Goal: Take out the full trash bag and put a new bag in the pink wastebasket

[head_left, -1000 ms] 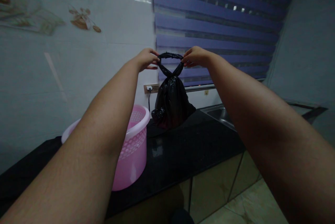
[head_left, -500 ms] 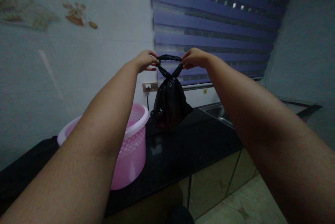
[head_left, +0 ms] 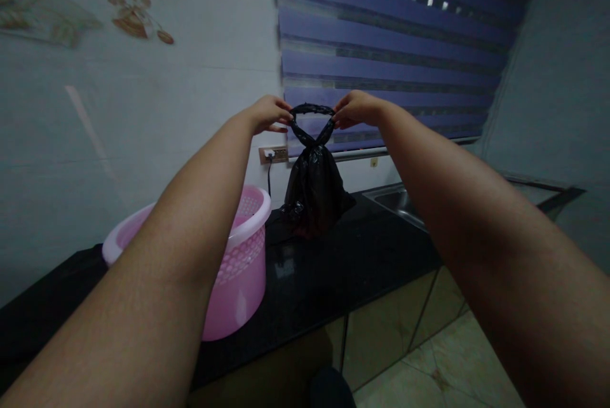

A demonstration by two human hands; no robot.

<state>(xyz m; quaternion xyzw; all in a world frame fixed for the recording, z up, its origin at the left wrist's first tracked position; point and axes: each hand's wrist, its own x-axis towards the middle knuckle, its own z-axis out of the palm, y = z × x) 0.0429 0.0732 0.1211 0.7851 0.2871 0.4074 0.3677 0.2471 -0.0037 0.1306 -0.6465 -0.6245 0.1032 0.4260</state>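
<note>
A black plastic bag (head_left: 315,189) hangs in front of me above the counter, full and bulging at the bottom. Its twisted top forms a loop, gathered at a crossing just above the body. My left hand (head_left: 271,114) pinches the left side of the loop, with the lower fingers a little apart. On the opposite side, my right hand (head_left: 356,109) grips the loop between thumb and fingers. Both arms reach forward at full stretch. Whatever is inside the bag is hidden.
A pink plastic basket (head_left: 241,297) stands on the black countertop (head_left: 333,274), partly behind my left arm. Farther right is a metal sink (head_left: 398,201). A wall socket (head_left: 274,154) with a plug and cord sits behind the bag, below a purple striped blind (head_left: 391,33).
The bag and both hands have shifted very slightly to the right and down in view. The hold on the loop is the same.
</note>
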